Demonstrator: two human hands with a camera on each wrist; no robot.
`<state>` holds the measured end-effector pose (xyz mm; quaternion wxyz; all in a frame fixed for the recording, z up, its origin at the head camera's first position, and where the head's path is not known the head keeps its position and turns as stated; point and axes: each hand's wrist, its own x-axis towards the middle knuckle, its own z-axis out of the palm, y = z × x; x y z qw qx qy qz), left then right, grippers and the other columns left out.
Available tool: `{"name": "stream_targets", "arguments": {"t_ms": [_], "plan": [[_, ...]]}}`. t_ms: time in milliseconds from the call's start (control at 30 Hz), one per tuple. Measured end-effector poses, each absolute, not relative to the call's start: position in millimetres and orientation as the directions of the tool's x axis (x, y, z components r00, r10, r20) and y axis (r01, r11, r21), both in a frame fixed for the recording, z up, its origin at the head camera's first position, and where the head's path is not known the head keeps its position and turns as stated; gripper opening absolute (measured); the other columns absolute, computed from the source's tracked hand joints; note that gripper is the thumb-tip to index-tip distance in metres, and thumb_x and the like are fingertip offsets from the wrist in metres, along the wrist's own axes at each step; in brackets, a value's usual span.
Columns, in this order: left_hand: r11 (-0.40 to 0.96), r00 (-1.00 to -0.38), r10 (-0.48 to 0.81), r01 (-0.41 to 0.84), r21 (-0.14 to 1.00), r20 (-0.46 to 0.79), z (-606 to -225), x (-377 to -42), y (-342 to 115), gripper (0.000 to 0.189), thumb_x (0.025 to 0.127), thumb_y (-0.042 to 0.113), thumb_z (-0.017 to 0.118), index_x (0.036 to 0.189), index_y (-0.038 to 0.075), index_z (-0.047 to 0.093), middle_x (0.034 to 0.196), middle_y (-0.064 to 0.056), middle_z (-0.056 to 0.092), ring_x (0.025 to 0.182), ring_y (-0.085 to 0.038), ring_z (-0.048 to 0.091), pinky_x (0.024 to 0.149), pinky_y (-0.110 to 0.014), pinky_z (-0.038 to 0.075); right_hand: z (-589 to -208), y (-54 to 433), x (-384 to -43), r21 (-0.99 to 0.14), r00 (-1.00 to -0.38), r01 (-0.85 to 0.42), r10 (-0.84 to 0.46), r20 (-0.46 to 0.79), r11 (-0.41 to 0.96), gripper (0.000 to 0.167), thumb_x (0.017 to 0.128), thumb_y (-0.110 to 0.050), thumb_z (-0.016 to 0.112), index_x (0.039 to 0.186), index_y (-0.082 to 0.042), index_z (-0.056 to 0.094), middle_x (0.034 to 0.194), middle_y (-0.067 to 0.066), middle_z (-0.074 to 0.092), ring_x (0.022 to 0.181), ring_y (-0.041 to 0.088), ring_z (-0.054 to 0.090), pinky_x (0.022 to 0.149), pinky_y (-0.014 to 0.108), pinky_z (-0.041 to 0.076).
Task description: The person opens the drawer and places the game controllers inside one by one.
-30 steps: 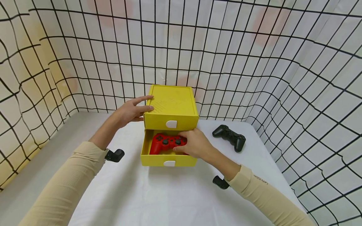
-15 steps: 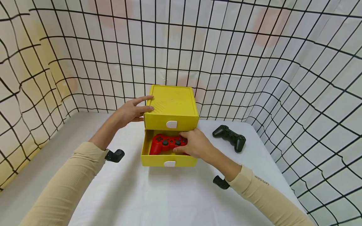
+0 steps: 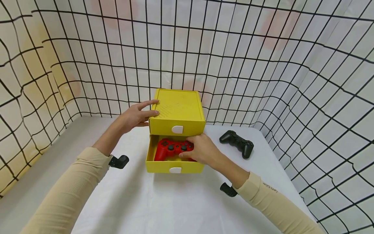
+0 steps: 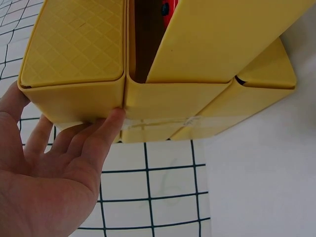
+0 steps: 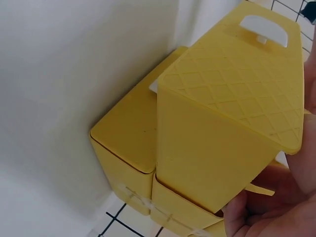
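A red game controller (image 3: pixel 173 149) lies in the pulled-out drawer (image 3: pixel 152 166) of a yellow drawer unit (image 3: pixel 179 105). My right hand (image 3: pixel 203 149) reaches into this drawer from the right, thumb and fingers round the controller's right end, which they partly hide. At the unit's upper left, my left hand (image 3: pixel 132 117) rests with fingers spread, two tips on the top edge and others along the side. In the left wrist view, the fingers of that hand (image 4: pixel 64 168) lie against the yellow side wall. The right wrist view has the right hand (image 5: pixel 281 207) behind the patterned drawer front (image 5: pixel 242 84).
A black game controller (image 3: pixel 237 143) lies on the white table (image 3: pixel 181 201), right of the unit. Black wire mesh (image 3: pixel 187 58) stands behind and along both sides, with white cloth beyond it. Another yellow drawer (image 5: pixel 128 128) sits closed below the pulled-out one.
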<state>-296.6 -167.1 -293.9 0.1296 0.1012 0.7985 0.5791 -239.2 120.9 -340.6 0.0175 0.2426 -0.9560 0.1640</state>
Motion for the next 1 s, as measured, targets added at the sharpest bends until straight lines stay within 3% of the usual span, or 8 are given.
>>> {"name": "stream_targets", "arguments": {"t_ms": [400, 667, 1000], "plan": [[0.301, -0.947, 0.311, 0.015, 0.954, -0.084, -295.7, -298.6, -167.2, 0.068, 0.099, 0.039, 0.066, 0.159, 0.032, 0.035, 0.161, -0.011, 0.039, 0.145, -0.031, 0.045, 0.114, -0.051, 0.043, -326.0, 125.2, -228.6, -0.327, -0.893, -0.448, -0.430, 0.130, 0.832, 0.047, 0.089, -0.036, 0.079, 0.128, -0.012, 0.070, 0.122, 0.005, 0.070, 0.112, 0.026, 0.058, 0.101, 0.043, 0.053], [0.304, -0.946, 0.315, 0.022, 0.953, -0.078, -295.5, -298.6, -167.7, 0.069, 0.099, 0.040, 0.066, 0.159, 0.032, 0.033, 0.161, -0.011, 0.039, 0.145, -0.031, 0.045, 0.114, -0.051, 0.043, -306.8, 127.9, -207.8, -0.471, -0.895, -0.424, -0.438, 0.085, 0.774, 0.032, 0.088, -0.028, 0.080, 0.115, -0.011, 0.073, 0.097, 0.000, 0.073, 0.090, 0.016, 0.064, 0.078, 0.030, 0.056], [0.309, -0.946, 0.312, 0.017, 0.951, -0.084, -294.7, -298.1, -168.2, 0.067, 0.099, 0.039, 0.066, 0.159, 0.032, 0.034, 0.160, -0.011, 0.040, 0.145, -0.031, 0.044, 0.114, -0.051, 0.043, -306.2, 128.6, -184.7, -0.597, -0.850, -0.435, -0.527, 0.024, 0.674, 0.020, 0.087, -0.019, 0.080, 0.105, -0.012, 0.075, 0.088, -0.006, 0.072, 0.082, 0.011, 0.065, 0.072, 0.026, 0.057]]}}
